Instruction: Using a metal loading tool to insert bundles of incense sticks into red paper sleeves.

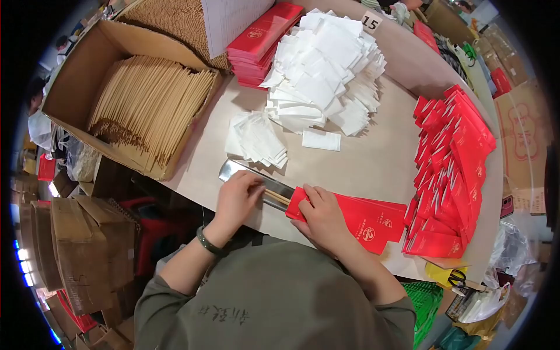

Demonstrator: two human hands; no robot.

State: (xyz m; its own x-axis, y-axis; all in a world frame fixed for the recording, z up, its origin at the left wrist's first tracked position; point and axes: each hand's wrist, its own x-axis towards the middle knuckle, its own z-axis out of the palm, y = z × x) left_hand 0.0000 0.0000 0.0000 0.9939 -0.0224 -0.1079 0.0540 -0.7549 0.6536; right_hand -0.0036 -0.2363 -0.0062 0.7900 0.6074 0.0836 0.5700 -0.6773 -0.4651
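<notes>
Centre of the frame, the red sleeve point(295, 205) could crease if the chopsticks point(276, 197) snag its mouth at an angle, the right hand point(321, 218) closed on that sleeve, thumb under fingers, the left hand point(236, 198) pinching the chopsticks' other end by the metal tray point(230, 168).

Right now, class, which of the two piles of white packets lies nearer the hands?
The smaller pile, just beyond the left hand; the larger heap lies farther off, beside the stacked red sleeves.
</notes>
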